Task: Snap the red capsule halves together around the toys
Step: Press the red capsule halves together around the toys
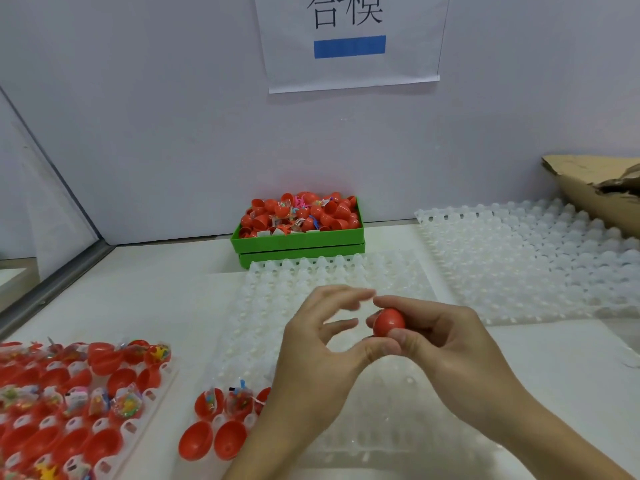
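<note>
Right now, the white desk (145,299) in front of you runs back to a pale wall, where a paper sign (351,43) with a blue bar hangs. At the far right a torn cardboard box (588,188) rests on a stack of translucent white moulded trays (540,258); another such tray (311,299) lies straight ahead, under your hands. Behind it, against the wall, a green bin (298,240) is heaped with red capsule halves and small bagged toys. At your near left, a tray of open red halves (76,403), many holding bagged toys, covers the desk edge, and a shorter row of halves (214,424) sits just beside your left wrist. Your right hand (446,344) grips a closed red capsule (388,323) above the middle tray, fingers and thumb curled round it. Your left hand (318,344) is beside it with fingers loosely spread and blurred; its thumb seems to meet your right thumb under the capsule, holding nothing itself.
</note>
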Tool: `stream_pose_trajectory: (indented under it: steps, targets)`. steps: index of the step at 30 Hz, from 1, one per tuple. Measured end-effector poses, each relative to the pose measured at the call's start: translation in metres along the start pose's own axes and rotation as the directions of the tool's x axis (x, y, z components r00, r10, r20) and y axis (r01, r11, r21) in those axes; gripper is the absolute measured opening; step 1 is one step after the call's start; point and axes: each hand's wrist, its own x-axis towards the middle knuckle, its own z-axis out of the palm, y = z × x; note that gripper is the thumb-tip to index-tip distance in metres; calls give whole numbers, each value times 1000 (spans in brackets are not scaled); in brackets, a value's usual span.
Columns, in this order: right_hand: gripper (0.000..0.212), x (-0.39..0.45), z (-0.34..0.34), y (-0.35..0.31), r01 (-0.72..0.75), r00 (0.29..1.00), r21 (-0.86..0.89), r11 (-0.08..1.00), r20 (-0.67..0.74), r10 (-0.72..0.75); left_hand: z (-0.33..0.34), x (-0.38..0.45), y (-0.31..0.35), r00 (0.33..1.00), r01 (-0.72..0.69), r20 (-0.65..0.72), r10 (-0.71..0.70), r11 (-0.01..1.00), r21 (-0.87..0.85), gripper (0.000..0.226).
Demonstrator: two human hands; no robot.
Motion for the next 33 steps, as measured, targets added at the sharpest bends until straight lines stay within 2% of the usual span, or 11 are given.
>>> stream_pose_trajectory:
  steps: [2,3,5,7,11,16,20,23,27,30,33]
  targets:
    - [33,0,0,0,40,998,89,995,37,-43,0,1,0,985,162,93,-145,966,-201,63]
    - [34,0,0,0,53,997,147,988,51,-61,1,2,0,971,221,152,-184,933,-283,61]
    - [32,1,0,0,78,992,210,975,81,-97,6,1,2,955,263,235,-180,880,-395,51]
    - [29,2,0,-1,102,988,175,979,96,-120,10,0,4,950,290,252,-187,829,-479,38]
    - [33,2,2,-2,123,984,63,990,120,-130,12,0,1,944,329,176,-278,799,-503,29]
    - [30,4,2,-1,142,979,48,989,143,-148,14,-2,-1,953,299,108,-283,821,-487,30]
    - [27,5,4,-3,161,976,61,985,141,-169,14,-1,0,955,295,122,-272,805,-515,29]
    - [26,5,0,-7,154,973,76,985,162,-165,13,0,2,948,316,166,-271,752,-579,30]
    - [34,3,-5,-7,121,972,89,989,193,-137,14,2,4,916,383,191,-353,627,-678,39]
    - [37,3,-1,-7,130,986,26,991,98,-132,17,2,3,917,375,159,-366,658,-653,39]
    - [29,4,-1,-7,134,991,-48,990,7,-134,14,3,-1,940,300,1,-341,826,-477,29]
